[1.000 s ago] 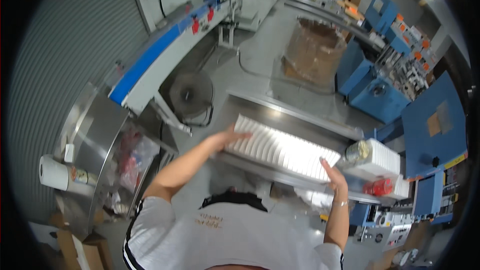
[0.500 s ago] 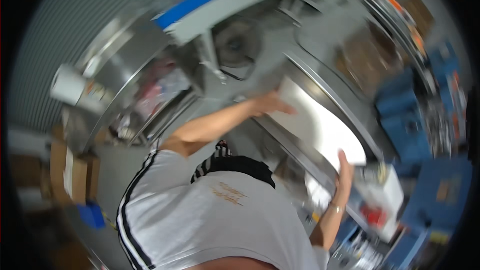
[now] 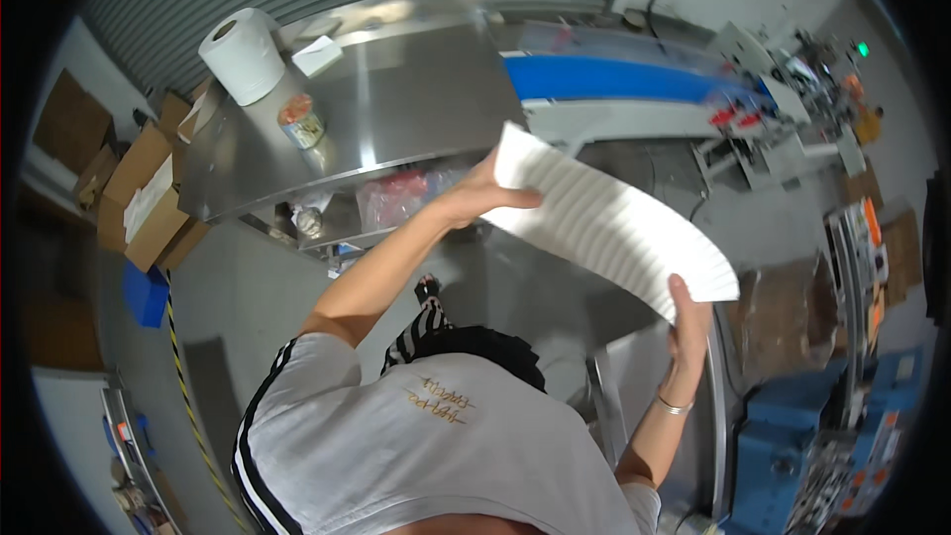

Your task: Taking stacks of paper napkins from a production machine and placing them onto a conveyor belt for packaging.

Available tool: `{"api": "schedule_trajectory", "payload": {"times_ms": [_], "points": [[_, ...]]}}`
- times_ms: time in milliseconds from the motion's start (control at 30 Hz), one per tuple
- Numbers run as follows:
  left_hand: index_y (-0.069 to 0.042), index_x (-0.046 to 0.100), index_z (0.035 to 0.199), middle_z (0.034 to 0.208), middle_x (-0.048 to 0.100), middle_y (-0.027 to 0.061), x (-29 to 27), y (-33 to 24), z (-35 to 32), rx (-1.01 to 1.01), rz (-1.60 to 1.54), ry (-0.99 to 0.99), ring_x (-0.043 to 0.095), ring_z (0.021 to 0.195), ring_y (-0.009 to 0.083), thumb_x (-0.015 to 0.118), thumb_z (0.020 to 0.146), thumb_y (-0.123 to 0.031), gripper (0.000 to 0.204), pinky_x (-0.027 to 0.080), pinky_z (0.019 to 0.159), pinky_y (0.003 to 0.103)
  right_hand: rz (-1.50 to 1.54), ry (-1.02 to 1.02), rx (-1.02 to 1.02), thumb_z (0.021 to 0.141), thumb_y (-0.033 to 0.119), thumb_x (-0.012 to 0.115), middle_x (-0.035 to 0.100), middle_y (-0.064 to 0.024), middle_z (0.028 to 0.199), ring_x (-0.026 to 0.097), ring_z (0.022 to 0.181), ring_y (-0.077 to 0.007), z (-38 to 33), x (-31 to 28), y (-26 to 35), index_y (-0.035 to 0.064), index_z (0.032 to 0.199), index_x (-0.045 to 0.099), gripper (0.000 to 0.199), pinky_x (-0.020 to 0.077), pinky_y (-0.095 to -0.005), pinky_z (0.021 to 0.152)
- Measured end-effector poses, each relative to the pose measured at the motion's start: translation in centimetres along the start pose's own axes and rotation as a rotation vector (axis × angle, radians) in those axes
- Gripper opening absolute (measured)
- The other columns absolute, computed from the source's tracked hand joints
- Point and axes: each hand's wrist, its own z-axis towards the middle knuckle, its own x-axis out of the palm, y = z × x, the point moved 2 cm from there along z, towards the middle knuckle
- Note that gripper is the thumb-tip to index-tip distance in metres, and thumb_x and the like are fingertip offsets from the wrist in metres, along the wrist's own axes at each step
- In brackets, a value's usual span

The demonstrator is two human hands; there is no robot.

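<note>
Person had a long white stack of ribbed paper sheets (image 3: 614, 223) held up just right of the steel table (image 3: 396, 104), left hand (image 3: 475, 196) clamped on one end, right hand (image 3: 686, 312) gripping the other, long axis running between them.

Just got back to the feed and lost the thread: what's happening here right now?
A person holds a long white stack of ribbed sheets in the air, the left hand gripping one end and the right hand the other. The stack hangs tilted, clear of any surface, in front of a steel table that carries a white paper roll and a small jar. A blue conveyor runs behind.
</note>
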Motion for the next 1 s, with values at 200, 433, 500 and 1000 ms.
{"api": "schedule_trajectory", "payload": {"times_ms": [200, 433, 500, 1000], "points": [[0.001, 0.029, 0.142, 0.135, 0.046, 0.0174, -17.6, -0.3, -3.5, -0.226, 0.049, -0.384, 0.043, 0.127, 0.0274, 0.075, 0.077, -0.028, 0.084, 0.034, 0.106, 0.039, -0.006, 0.46, 0.104, 0.082, 0.014, 0.068, 0.059, -0.0077, 0.113, 0.055, 0.101, -0.0162, 13.9, 19.6, -3.0, -0.0023, 0.124, 0.051, 0.048, 0.0445, -0.03, 0.089], [0.003, 0.041, 0.135, 0.129, 0.054, 0.0134, -27.3, -0.6, -6.9, -0.526, -0.271, -0.685, 0.055, 0.116, 0.0213, 0.065, 0.088, -0.035, 0.065, 0.042, 0.101, 0.035, -0.439, 1.131, -0.479, 0.08, 0.038, 0.072, 0.063, -0.0107, 0.113, 0.059, 0.101, -0.0167, 29.4, 35.1, -9.8, -0.0041, 0.118, 0.058, 0.059, 0.0451, -0.0295, 0.088], [0.001, 0.033, 0.139, 0.134, 0.048, 0.0152, -28.8, -0.4, -8.3, -0.61, -0.197, -0.636, 0.049, 0.123, 0.0232, 0.063, 0.088, -0.042, 0.073, 0.045, 0.098, 0.037, -0.382, 1.171, 0.215, 0.081, 0.05, 0.069, 0.064, -0.0127, 0.111, 0.059, 0.104, -0.0191, 30.5, 41.2, -5.5, -0.0038, 0.118, 0.058, 0.066, 0.0448, -0.029, 0.089], [-0.003, 0.061, 0.111, 0.1, 0.066, 0.0054, -9.7, 5.1, 2.9, -0.355, -0.675, -1.157, 0.061, 0.081, 0.0076, 0.071, 0.083, -0.032, 0.041, 0.05, 0.061, 0.019, -1.058, 1.378, -0.913, 0.074, 0.072, 0.057, 0.06, -0.027, 0.115, 0.058, 0.11, -0.0376, 32.9, 63.6, -2.8, -0.0047, 0.132, 0.042, 0.097, 0.0456, -0.0399, 0.094]]}}
